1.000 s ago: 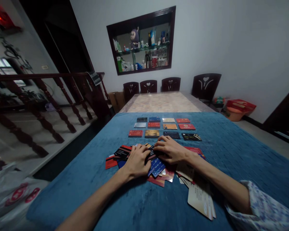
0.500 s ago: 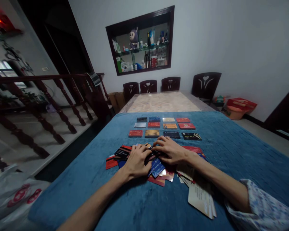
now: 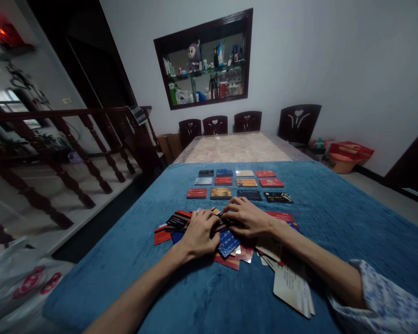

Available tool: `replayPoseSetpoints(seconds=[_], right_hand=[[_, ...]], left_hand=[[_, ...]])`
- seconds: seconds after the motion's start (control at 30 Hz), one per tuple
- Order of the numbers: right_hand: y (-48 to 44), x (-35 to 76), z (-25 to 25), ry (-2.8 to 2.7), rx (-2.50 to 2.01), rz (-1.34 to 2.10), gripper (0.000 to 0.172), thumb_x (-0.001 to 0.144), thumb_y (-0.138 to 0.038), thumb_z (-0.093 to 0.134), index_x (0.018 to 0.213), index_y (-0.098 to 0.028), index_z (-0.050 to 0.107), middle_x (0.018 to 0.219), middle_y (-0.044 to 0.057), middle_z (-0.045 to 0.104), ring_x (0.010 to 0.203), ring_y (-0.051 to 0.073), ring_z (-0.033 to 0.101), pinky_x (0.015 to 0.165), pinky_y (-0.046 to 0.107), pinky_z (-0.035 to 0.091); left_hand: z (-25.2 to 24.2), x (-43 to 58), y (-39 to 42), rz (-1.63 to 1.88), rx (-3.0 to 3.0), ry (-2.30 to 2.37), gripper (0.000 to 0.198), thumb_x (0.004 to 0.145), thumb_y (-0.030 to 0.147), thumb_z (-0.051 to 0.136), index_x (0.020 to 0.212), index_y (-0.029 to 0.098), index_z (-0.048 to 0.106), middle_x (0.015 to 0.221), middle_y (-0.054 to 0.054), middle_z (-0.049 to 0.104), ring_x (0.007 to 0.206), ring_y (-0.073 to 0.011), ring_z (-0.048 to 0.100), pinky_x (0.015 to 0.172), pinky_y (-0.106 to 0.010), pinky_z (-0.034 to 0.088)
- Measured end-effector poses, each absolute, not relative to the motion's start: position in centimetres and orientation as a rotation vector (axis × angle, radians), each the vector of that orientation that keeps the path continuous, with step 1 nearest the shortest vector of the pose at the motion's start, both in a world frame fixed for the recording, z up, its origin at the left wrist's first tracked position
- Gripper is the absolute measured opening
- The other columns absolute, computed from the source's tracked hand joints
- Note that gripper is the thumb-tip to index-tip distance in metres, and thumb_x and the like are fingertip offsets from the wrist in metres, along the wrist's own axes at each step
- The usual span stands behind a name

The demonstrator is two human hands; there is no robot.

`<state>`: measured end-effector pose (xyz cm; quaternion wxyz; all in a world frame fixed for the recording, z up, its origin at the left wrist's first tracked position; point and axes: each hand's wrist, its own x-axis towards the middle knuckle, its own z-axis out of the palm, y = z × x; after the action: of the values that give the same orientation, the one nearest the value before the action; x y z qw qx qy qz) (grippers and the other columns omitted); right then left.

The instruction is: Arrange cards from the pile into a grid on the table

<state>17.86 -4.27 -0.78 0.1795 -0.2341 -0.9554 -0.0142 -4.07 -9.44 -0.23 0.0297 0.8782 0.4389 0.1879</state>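
Note:
My left hand (image 3: 202, 235) lies palm down on a loose heap of plastic cards, fingers apart and slightly bent. Across from it, my right hand (image 3: 250, 221) rests on the same heap with its fingers spread. Between the two sets of fingertips is a black card (image 3: 223, 224), partly covered. A blue card (image 3: 229, 243) pokes out below them. Red-and-black cards (image 3: 162, 235) stick out on the left, and cream cards (image 3: 293, 286) fan out under my right forearm. Beyond my hands, several cards lie in three neat rows, among them a gold card (image 3: 220, 193) and a black-and-white card (image 3: 278, 197).
A blue cloth (image 3: 132, 278) covers the near part of the long table, with a bare patterned tabletop (image 3: 237, 147) behind. Dark chairs (image 3: 299, 124) stand around the far end. A wooden railing (image 3: 80, 160) and a white plastic bag (image 3: 24, 283) are on the left.
Both hands keep nearly the same place on the heap, with only tiny finger movement. The whole view has shifted very slightly.

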Motion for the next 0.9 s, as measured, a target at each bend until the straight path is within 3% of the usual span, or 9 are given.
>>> replayPoseSetpoints(seconds=[0.3, 0.5, 0.77, 0.9], right_hand=[[-4.4, 17.8, -0.6, -2.669, -0.695, 0.036, 0.029, 0.09, -0.033, 0.054, 0.111, -0.019, 0.068, 0.11, 0.01, 0.069, 0.104, 0.025, 0.049, 0.091, 0.044, 0.035], [-3.6, 17.6, -1.4, -2.591, -0.661, -0.109, 0.028, 0.098, -0.035, 0.047, 0.108, -0.021, 0.07, 0.103, 0.009, 0.073, 0.1, 0.023, 0.053, 0.087, 0.04, 0.035], [-2.9, 17.5, -2.4, -2.409, -0.634, -0.454, 0.022, 0.099, -0.022, 0.047, 0.1, -0.021, 0.069, 0.087, 0.004, 0.073, 0.089, 0.019, 0.055, 0.09, 0.037, 0.037], [-3.2, 17.4, -2.1, -2.34, -0.665, -0.483, 0.022, 0.099, -0.021, 0.047, 0.098, -0.022, 0.069, 0.087, 0.004, 0.073, 0.088, 0.019, 0.055, 0.089, 0.037, 0.039]], left_hand=[[-0.5, -4.2, -9.1, 0.661, 2.61, 1.381, 0.023, 0.076, 0.017, 0.054, 0.096, 0.018, 0.064, 0.111, -0.009, 0.067, 0.102, -0.0256, 0.057, 0.089, -0.042, 0.039], [-0.4, -4.5, -8.7, 0.748, 2.546, 1.374, 0.015, 0.083, 0.018, 0.052, 0.089, 0.019, 0.065, 0.092, -0.005, 0.07, 0.09, -0.0217, 0.059, 0.083, -0.037, 0.042], [-0.7, -4.9, -8.3, 0.828, 2.713, 1.334, 0.029, 0.094, 0.017, 0.044, 0.113, 0.02, 0.066, 0.103, -0.008, 0.072, 0.093, -0.0206, 0.063, 0.083, -0.036, 0.044], [-0.8, -5.2, -7.9, 0.863, 2.757, 1.353, 0.03, 0.094, 0.013, 0.044, 0.112, 0.018, 0.066, 0.101, -0.008, 0.072, 0.09, -0.021, 0.062, 0.081, -0.037, 0.045]])
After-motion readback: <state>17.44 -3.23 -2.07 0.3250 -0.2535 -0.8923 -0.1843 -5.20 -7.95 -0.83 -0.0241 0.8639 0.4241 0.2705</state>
